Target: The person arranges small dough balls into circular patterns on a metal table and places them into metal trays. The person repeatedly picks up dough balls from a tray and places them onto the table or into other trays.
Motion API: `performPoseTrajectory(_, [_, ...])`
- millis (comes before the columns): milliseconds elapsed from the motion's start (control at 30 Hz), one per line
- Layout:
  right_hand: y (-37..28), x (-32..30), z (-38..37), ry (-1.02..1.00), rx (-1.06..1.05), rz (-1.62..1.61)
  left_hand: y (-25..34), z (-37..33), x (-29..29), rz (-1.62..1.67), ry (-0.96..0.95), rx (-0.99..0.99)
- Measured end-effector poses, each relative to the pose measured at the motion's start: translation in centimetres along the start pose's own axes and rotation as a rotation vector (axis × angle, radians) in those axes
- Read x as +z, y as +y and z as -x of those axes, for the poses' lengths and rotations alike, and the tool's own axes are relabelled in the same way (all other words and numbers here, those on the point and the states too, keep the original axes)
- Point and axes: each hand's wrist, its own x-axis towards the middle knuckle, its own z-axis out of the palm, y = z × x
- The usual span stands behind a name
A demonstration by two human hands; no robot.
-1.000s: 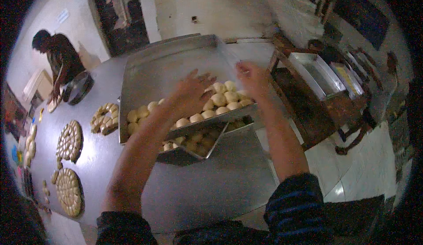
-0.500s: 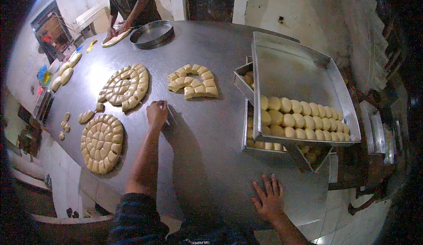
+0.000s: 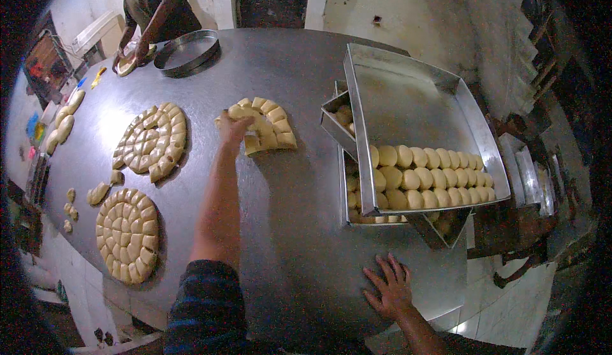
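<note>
My left hand [image 3: 234,128] reaches forward over the left end of a curved row of cut dough pieces [image 3: 278,122]. Its fingers are curled; what they grip is hidden, and whether the pale shape beside them is dough or a tool is unclear. My right hand [image 3: 390,290] lies flat with fingers spread on the metal table [image 3: 306,253]. To the left sit two spiral rounds of cut dough: a far one [image 3: 150,139] with a loose end, and a nearer compact one [image 3: 127,235]. Loose dough pieces [image 3: 99,193] lie between them.
Stacked metal trays [image 3: 417,68] stand at right, the top one part filled with rows of dough balls [image 3: 427,177]. A round pan [image 3: 186,53] is at the far edge. A co-worker [image 3: 156,10] handles dough there. Long dough rolls [image 3: 65,123] line the left edge.
My left hand has moved forward from bare table to the curved dough row; the thin, pale flat tool earlier beside it no longer shows clearly. My right hand stays put. The view has shifted slightly.
</note>
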Motion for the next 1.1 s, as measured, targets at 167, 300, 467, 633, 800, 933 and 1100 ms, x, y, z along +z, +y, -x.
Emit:
performPoseTrajectory(167, [-0.2,-0.4,0.5,0.108,0.056,-0.134,15.1,7.2,-3.6,0.113,-0.053,0.136])
performPoseTrajectory(300, [2.3,1.5,-0.1,0.159,0.277,-0.876,20.4,16.6,-1.8,0.463,-0.228,-0.005])
performPoseTrajectory(467, [-5.5,-6.4,-3.6,0.373,0.000,-1.809,18.3,29.8,5.1,-0.033,-0.757,0.107])
performPoseTrajectory(633, [3.5,0.2,3.3,0.449,0.318,-1.470,15.5,30.4,2.8,0.120,-0.351,-0.156])
performPoseTrajectory(800, [8.2,1.7,9.3,0.282,0.223,0.113,14.2,31.1,-2.4,-0.024,-0.370,-0.254])
performPoseTrajectory(933, [9.2,1.8,0.8,0.427,0.612,0.056,13.7,34.1,2.6,0.009,-0.567,-0.380])
performPoseTrajectory(1100, [7.4,3.8,6.5,0.434,0.273,-0.284,16.1,34.2,2.1,0.009,-0.643,-0.387])
